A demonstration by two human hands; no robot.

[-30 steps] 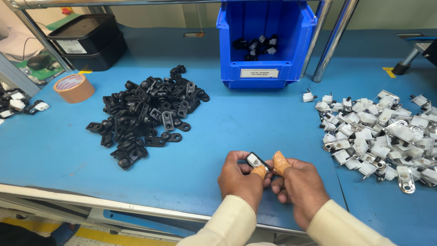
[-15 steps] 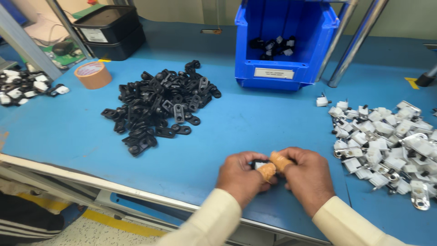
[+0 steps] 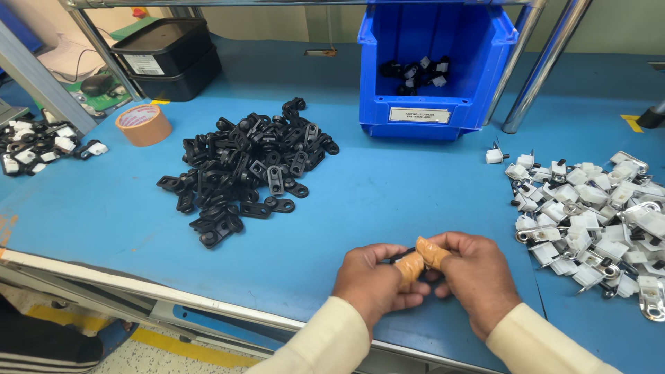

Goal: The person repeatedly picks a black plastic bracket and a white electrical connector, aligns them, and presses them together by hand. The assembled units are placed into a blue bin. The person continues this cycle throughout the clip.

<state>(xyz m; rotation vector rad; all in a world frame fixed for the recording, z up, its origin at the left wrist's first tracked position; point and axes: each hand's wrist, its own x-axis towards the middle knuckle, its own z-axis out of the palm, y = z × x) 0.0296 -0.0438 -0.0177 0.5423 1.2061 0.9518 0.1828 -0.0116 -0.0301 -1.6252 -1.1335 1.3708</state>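
My left hand point(image 3: 374, 280) and my right hand point(image 3: 474, 277) are pressed together near the front edge of the blue table point(image 3: 388, 201). Both thumbs wear tan tape wraps and meet over a small part point(image 3: 400, 257) held between them; only a thin black sliver of it shows. A pile of black plastic brackets point(image 3: 246, 166) lies to the left of my hands. A heap of white plastic clips with metal pieces point(image 3: 596, 221) lies to the right.
A blue bin point(image 3: 436, 62) at the back centre holds a few black-and-white assembled parts. A roll of brown tape point(image 3: 143, 125) and stacked black trays point(image 3: 166, 55) sit at the back left. More assembled parts point(image 3: 34, 142) lie far left. Metal posts point(image 3: 544, 66) rise beside the bin.
The white-and-black part visible between my fingers a second ago is now almost covered by my thumbs. The view has shifted, so my hands sit a little further right in the view.
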